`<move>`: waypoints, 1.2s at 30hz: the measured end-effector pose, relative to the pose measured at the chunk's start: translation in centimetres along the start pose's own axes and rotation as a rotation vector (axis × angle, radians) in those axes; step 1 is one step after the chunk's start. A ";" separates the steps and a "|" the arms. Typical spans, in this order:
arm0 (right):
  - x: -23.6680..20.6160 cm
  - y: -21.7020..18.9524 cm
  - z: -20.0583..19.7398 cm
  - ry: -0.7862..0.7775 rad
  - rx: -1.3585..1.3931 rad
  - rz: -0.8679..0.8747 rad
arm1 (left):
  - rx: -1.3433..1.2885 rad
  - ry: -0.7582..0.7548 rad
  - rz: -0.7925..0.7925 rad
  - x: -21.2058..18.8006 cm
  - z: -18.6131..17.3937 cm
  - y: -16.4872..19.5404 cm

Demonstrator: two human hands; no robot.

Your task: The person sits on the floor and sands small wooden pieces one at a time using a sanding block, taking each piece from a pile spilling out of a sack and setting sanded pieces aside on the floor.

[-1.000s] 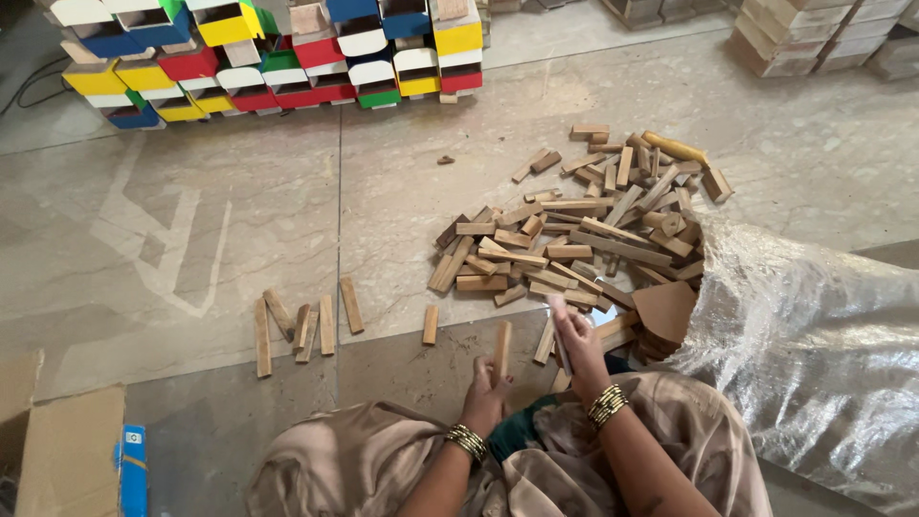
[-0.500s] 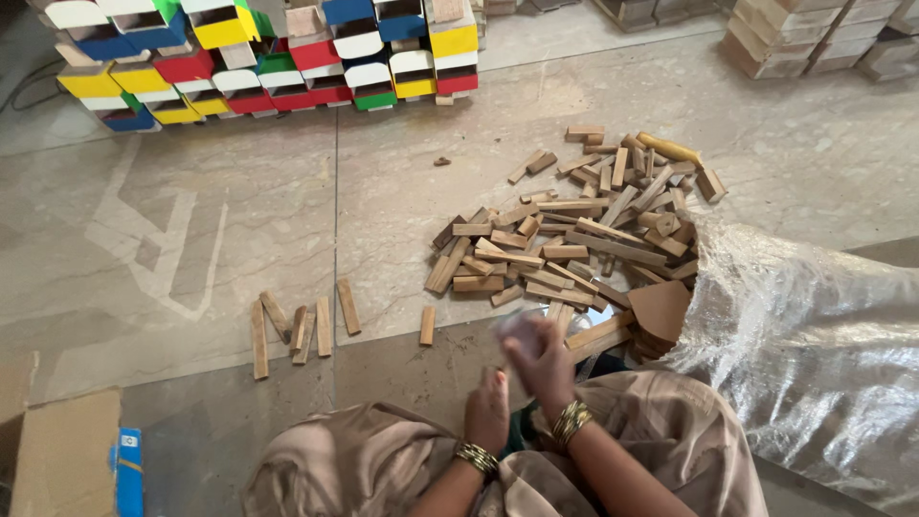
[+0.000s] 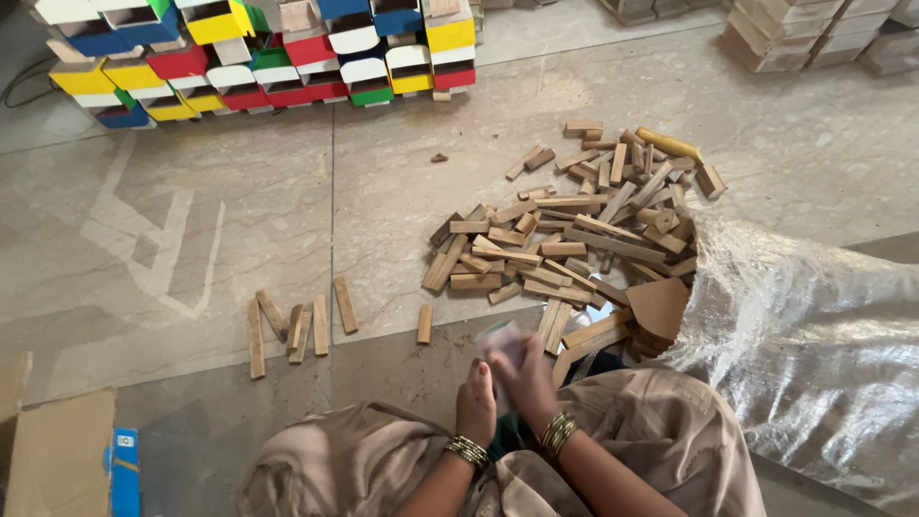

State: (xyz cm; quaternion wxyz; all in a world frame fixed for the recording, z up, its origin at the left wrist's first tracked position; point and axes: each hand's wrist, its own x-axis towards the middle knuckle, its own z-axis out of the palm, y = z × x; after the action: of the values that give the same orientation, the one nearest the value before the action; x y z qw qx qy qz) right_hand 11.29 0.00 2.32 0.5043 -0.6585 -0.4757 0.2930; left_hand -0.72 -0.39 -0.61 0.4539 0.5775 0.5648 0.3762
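Note:
My two hands meet low in the view, just above my lap. My right hand [image 3: 528,375] holds a small pale piece [image 3: 502,337] that is blurred, so its kind is unclear. My left hand [image 3: 476,402] is pressed up beside it, fingers curled toward the same piece; its grip is hidden. Both wrists wear bangles. A pile of short wooden sticks and blocks [image 3: 565,230] lies just beyond the hands. One loose stick [image 3: 424,324] lies to their left.
A row of several wooden sticks [image 3: 297,325] lies further left on the stone floor. A crinkled clear plastic sack [image 3: 814,325] spreads at the right. Stacked coloured blocks [image 3: 258,57] line the far side. A cardboard box [image 3: 57,460] sits at bottom left; more boxes [image 3: 814,33] at top right.
My right hand has drawn back from the edge of the wood pile with the pale piece and met my left hand above my lap.

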 end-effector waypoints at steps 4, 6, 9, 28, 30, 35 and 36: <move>1.9 0.2 -1.9 0.072 -0.003 0.080 | 0.012 -0.015 0.127 -0.8 0.7 0.2; 1.3 0.1 -2.1 0.062 0.009 0.105 | 0.007 0.063 0.171 -0.4 0.7 0.1; -0.7 -0.3 -1.2 -0.145 -0.226 0.110 | -0.017 0.046 -0.073 0.7 0.0 0.0; 4.8 1.0 -6.1 -0.133 0.967 0.472 | -0.539 -0.184 -0.296 1.4 -0.5 1.1; 4.8 1.2 -5.8 -0.186 0.782 0.458 | -0.530 -0.194 -0.230 1.4 -0.5 1.2; 2.0 1.0 -3.4 -0.182 0.109 0.181 | -0.265 0.090 0.275 2.0 -0.3 0.7; 1.2 0.8 -2.7 -0.205 -0.112 0.099 | -0.173 0.186 0.538 2.0 -0.4 0.6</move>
State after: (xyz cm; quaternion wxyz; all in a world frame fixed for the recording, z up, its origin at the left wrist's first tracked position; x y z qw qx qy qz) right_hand 14.32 0.00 2.58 0.4002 -0.6748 -0.5074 0.3564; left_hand -0.74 1.63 -0.03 0.3319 0.6287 0.3963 0.5810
